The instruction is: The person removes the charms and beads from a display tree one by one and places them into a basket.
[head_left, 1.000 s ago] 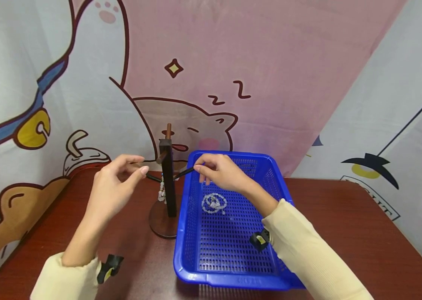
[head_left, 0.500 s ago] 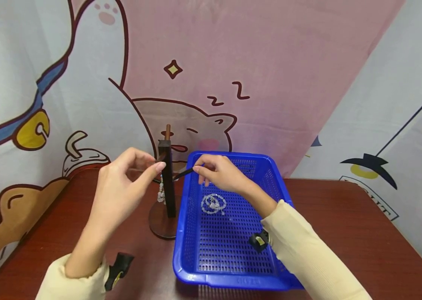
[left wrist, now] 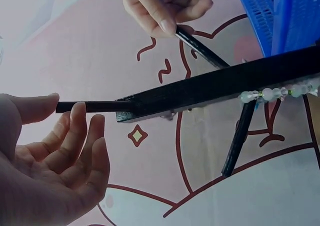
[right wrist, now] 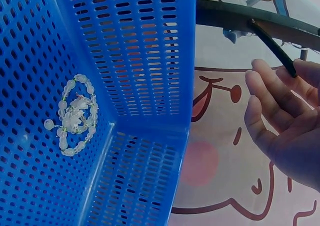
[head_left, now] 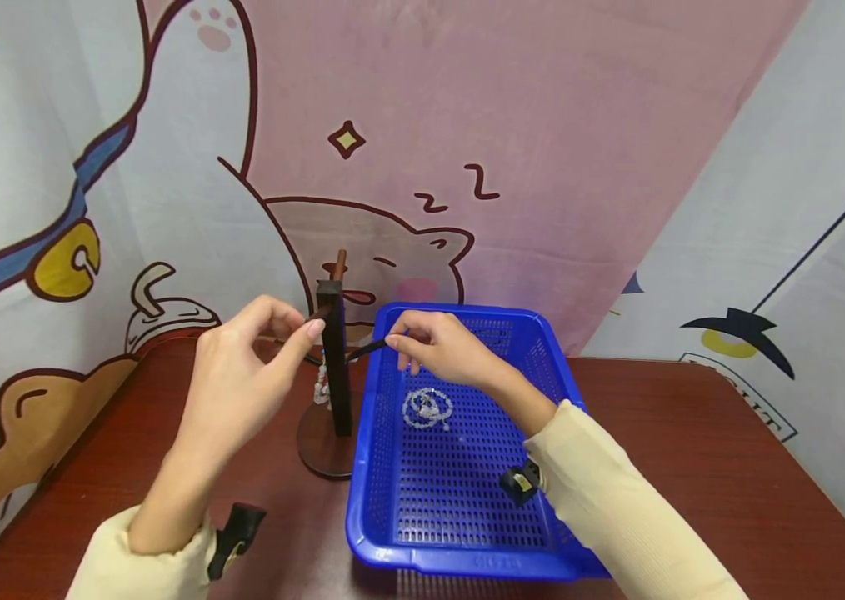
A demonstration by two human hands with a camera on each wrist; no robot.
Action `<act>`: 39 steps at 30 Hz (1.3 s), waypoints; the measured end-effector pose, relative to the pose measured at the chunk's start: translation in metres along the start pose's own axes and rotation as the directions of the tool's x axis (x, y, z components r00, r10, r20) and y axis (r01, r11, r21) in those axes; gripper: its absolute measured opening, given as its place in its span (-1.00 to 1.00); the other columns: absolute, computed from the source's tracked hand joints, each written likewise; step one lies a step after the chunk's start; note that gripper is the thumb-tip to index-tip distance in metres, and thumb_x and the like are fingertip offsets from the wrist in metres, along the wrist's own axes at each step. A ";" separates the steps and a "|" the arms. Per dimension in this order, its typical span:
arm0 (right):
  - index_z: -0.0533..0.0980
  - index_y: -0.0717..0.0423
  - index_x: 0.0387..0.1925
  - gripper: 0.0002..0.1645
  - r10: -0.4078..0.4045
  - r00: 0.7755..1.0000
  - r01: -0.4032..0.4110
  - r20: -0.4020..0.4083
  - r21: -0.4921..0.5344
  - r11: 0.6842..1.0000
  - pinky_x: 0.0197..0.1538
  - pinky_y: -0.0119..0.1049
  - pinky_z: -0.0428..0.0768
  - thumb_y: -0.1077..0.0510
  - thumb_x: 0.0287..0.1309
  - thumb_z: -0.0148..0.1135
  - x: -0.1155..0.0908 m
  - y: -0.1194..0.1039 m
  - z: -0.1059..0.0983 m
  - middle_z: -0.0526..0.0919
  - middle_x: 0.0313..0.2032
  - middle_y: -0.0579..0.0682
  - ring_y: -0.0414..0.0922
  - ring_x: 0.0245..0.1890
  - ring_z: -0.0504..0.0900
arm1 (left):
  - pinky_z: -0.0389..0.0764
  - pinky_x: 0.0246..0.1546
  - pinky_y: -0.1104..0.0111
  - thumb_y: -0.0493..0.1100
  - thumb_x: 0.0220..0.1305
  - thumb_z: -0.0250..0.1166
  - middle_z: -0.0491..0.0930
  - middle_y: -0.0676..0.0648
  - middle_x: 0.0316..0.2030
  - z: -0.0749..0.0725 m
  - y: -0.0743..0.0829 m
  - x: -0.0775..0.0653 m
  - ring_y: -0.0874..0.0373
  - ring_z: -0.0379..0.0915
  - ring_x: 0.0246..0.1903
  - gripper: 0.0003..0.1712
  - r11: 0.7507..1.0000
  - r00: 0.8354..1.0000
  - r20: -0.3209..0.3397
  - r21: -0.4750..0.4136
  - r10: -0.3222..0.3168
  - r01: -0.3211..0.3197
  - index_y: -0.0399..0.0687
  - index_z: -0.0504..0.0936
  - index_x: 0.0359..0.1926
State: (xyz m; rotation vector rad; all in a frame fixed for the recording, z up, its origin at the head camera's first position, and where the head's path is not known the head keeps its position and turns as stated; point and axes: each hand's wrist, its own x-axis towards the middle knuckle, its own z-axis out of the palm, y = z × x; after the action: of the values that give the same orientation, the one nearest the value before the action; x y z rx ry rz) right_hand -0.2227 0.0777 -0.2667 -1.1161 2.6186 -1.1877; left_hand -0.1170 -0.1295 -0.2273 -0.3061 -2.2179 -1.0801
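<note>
**Two hands (head_left: 238,371) (head_left: 447,346), four pegs (head_left: 368,347), one basket (head_left: 493,562)**

Across my feeds I count one dark jewelry stand (head_left: 336,367), with one post and one round base (head_left: 323,450). I get two sleeves (head_left: 145,558) (head_left: 617,492), two wrist cameras (head_left: 231,546) (head_left: 518,483) and one surface (head_left: 692,467). Beads are harder: at least one bead strand (left wrist: 272,94) on the stand, and either one doubled beaded bracelet (right wrist: 72,118) or two in the basket; I can't tell which. Printed: two Zs (head_left: 430,202) (head_left: 482,181), one star (head_left: 347,139).

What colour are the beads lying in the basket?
The beads are mostly whitish and translucent, with some yellow-green ones; best seen in the right wrist view.
</note>
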 end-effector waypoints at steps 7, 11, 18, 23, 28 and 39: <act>0.51 0.10 -0.38 -0.87 0.002 1.000 -0.002 0.029 -0.010 1.000 -0.44 -0.30 0.53 0.16 0.25 0.09 -0.002 -0.004 -0.001 0.61 -0.56 -0.04 -0.17 -0.56 0.57 | 0.42 -0.44 0.48 -0.17 0.18 0.25 0.61 -0.04 -0.50 -0.004 -0.003 0.000 0.10 0.55 -0.48 -0.87 0.999 1.000 -0.011 0.041 -0.010 0.011 -0.15 0.57 -0.41; 0.52 0.10 -0.42 -0.86 -0.013 0.999 0.013 0.047 0.002 1.000 -0.44 -0.30 0.53 0.17 0.24 0.10 -0.004 -0.008 -0.001 0.60 -0.56 -0.04 -0.15 -0.56 0.56 | 0.38 -0.43 0.51 -0.18 0.19 0.23 0.60 -0.03 -0.52 -0.008 -0.006 0.001 0.11 0.53 -0.47 -0.88 0.998 1.000 -0.015 0.062 -0.012 0.013 -0.16 0.58 -0.39; 0.50 0.10 -0.48 -0.84 -0.062 0.995 0.063 0.080 -0.009 0.998 -0.46 -0.35 0.54 0.19 0.22 0.12 -0.008 -0.017 0.002 0.57 -0.56 -0.05 -0.15 -0.55 0.56 | 0.35 -0.48 0.57 -0.18 0.21 0.21 0.57 0.00 -0.56 -0.013 -0.011 0.003 0.14 0.49 -0.52 -0.88 0.994 1.000 -0.024 0.107 -0.014 0.017 -0.15 0.59 -0.38; 0.48 0.10 -0.52 -0.81 -0.098 0.990 0.103 0.101 -0.043 0.994 -0.50 -0.41 0.48 0.18 0.22 0.13 -0.010 -0.025 0.005 0.58 -0.58 -0.02 -0.15 -0.57 0.54 | 0.33 -0.48 0.57 -0.18 0.23 0.18 0.57 0.00 -0.56 -0.019 -0.016 0.005 0.25 0.39 -0.54 -0.87 0.992 1.000 -0.015 0.127 -0.007 0.009 -0.16 0.58 -0.36; 0.49 0.15 -0.51 -0.80 -0.118 0.985 0.127 0.127 -0.071 0.989 -0.53 -0.44 0.44 0.17 0.21 0.13 -0.011 -0.031 0.009 0.56 -0.59 -0.09 -0.24 -0.59 0.49 | 0.31 -0.49 0.55 -0.18 0.24 0.17 0.57 -0.01 -0.57 -0.024 -0.021 0.009 0.30 0.34 -0.57 -0.87 0.991 1.000 0.002 0.137 -0.008 0.008 -0.15 0.58 -0.36; 0.44 0.06 -0.53 -0.80 -0.164 0.974 0.178 0.157 -0.082 0.981 -0.58 -0.48 0.35 0.15 0.21 0.13 -0.010 -0.043 0.022 0.53 -0.62 -0.11 -0.38 -0.70 0.33 | 0.28 -0.54 0.43 -0.08 0.32 0.08 0.62 -0.08 -0.50 -0.030 -0.032 0.016 0.27 0.36 -0.59 -0.78 0.988 0.995 0.050 0.130 -0.086 0.079 -0.13 0.55 -0.27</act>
State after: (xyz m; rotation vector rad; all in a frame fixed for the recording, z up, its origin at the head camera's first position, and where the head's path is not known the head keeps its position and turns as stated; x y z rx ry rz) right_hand -0.1825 0.0517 -0.2552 -1.4155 2.5322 -0.9693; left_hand -0.1306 -0.1740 -0.2237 -0.1923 -2.3548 -0.9771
